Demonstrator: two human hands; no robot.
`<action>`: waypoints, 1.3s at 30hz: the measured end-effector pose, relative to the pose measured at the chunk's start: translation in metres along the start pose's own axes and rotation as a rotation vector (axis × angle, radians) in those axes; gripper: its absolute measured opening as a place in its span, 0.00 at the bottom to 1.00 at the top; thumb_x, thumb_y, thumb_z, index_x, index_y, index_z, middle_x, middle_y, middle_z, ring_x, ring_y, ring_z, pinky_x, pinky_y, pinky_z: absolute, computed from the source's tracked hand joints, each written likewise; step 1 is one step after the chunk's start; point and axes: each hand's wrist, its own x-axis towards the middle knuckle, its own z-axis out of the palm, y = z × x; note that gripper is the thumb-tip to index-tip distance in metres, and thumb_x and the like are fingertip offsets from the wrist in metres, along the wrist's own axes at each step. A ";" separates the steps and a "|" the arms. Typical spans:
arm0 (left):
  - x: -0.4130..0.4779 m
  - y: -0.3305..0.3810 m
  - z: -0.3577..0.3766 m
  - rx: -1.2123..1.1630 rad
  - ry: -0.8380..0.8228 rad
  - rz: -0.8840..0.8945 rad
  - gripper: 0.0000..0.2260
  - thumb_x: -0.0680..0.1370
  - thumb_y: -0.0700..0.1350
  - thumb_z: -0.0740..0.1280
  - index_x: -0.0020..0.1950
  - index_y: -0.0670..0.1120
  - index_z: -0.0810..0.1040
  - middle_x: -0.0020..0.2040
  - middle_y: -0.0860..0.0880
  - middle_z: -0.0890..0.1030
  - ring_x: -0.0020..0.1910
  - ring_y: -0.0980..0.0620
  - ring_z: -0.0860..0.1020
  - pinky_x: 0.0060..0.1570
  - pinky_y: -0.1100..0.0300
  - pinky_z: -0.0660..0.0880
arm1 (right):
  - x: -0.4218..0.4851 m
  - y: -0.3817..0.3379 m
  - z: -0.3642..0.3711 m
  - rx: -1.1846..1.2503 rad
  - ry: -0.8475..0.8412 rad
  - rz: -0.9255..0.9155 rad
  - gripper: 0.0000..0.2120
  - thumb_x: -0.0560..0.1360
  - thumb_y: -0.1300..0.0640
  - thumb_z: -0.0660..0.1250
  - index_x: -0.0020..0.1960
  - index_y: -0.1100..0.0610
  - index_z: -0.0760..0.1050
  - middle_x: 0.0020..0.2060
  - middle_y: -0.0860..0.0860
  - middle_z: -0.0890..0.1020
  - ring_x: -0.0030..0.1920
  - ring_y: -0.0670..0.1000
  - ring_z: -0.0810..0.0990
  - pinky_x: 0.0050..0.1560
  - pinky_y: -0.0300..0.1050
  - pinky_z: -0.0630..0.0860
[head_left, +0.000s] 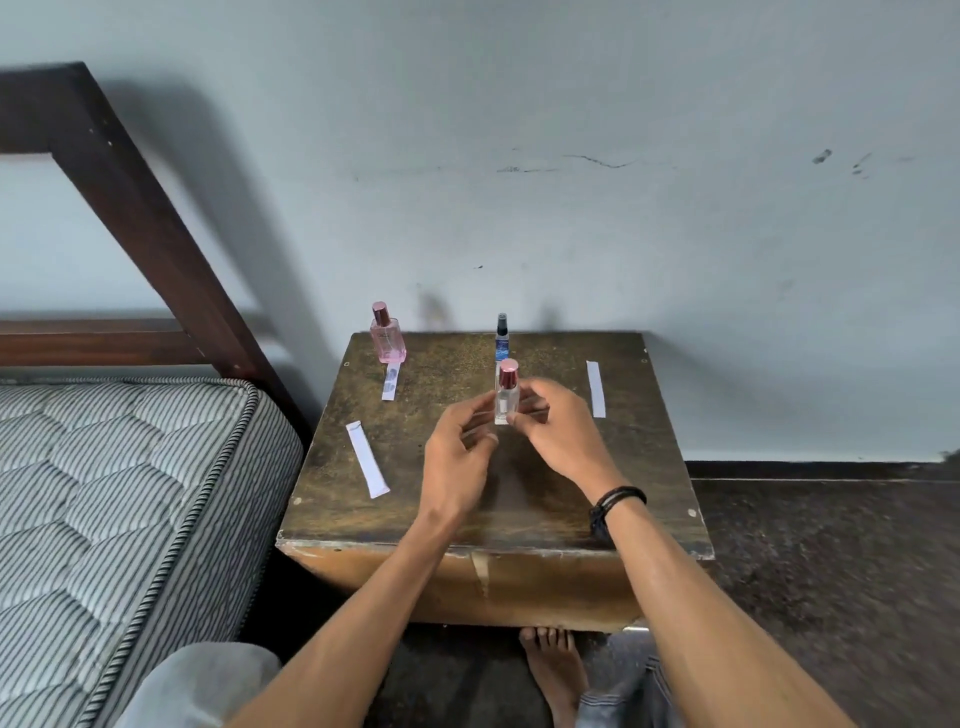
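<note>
A small clear glass bottle (505, 402) with a pink cap stands upright over the middle of a worn wooden table (353, 519). My left hand (454, 462) curls its fingers against the bottle's left side. My right hand (558, 434), with a black band at the wrist, pinches the bottle from the right. Whether the bottle's base rests on the table is unclear. A pink perfume bottle (387, 340) stands at the back left, and a slim blue spray bottle (502, 338) stands at the back, behind the clear one.
Three white paper strips lie on the table: one by the pink bottle (390, 382), one at the left (367, 460), one at the right (596, 388). A striped mattress (130, 493) and dark bed frame (130, 208) are on the left. My bare foot (553, 670) is under the table.
</note>
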 end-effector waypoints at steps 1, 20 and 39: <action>0.004 0.001 0.010 0.005 -0.013 0.008 0.22 0.78 0.30 0.65 0.68 0.50 0.78 0.62 0.53 0.80 0.57 0.64 0.80 0.62 0.63 0.77 | 0.002 0.004 -0.008 0.009 0.021 0.011 0.13 0.76 0.62 0.73 0.60 0.53 0.79 0.53 0.48 0.84 0.52 0.45 0.82 0.55 0.41 0.78; 0.062 0.007 0.110 0.048 -0.196 0.008 0.27 0.77 0.28 0.58 0.74 0.47 0.72 0.67 0.49 0.76 0.64 0.55 0.77 0.70 0.51 0.73 | 0.044 0.074 -0.064 0.037 0.297 0.056 0.18 0.77 0.64 0.71 0.66 0.52 0.80 0.56 0.47 0.83 0.51 0.43 0.80 0.49 0.23 0.70; 0.086 0.004 0.126 0.091 -0.186 -0.011 0.28 0.76 0.29 0.59 0.75 0.46 0.71 0.67 0.47 0.76 0.64 0.53 0.77 0.68 0.54 0.74 | 0.070 0.092 -0.060 0.070 0.328 0.053 0.19 0.77 0.66 0.69 0.65 0.50 0.80 0.56 0.48 0.83 0.54 0.47 0.81 0.59 0.43 0.77</action>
